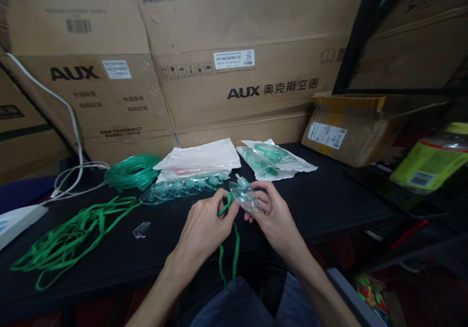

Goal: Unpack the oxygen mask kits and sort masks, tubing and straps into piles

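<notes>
While both hands met over the near edge of the surface [329, 200], a green strap [234, 249] was held against a clear mask [245, 196].
The left hand [204, 224] had its grip closed to a pinch, thumb and forefinger on the strap's end at the mask's side; the right hand [274, 215] had its grip curled half shut around the mask. The strap's loop hung below the near edge. The step looked best done with the pinch close to the strap's tip and the mask steady. Farther back lay a row of nested masks [183, 188], and toward the left edge a heap of loose straps [73, 234].
</notes>
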Available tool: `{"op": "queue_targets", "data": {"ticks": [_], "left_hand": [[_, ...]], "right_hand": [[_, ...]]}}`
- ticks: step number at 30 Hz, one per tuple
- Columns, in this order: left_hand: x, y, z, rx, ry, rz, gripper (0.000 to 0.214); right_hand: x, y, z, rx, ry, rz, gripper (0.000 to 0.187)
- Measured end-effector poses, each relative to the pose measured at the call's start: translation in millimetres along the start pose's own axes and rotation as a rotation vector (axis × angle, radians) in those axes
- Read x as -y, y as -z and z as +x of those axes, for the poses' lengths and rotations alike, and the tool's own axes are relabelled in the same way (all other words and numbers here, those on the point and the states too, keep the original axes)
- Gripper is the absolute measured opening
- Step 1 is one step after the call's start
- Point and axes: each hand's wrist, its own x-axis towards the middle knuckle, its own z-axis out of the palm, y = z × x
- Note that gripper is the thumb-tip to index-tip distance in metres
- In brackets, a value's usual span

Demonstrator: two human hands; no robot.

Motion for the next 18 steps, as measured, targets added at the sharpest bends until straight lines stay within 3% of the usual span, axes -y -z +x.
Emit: {"op": "queue_targets", "data": {"ticks": [7,18], "left_hand": [[0.6,1.5,-1.3,0.066,-0.102,-0.081,0.026],[1.7,0.8,-2.0,0.056,-0.137,-0.11,0.023]], "right_hand": [[0.6,2.3,-0.1,0.028,-0.001,0.009,0.045],[-6.9,-5.8,-4.3,-0.086,-0.006,-0.196,0.04]]}}
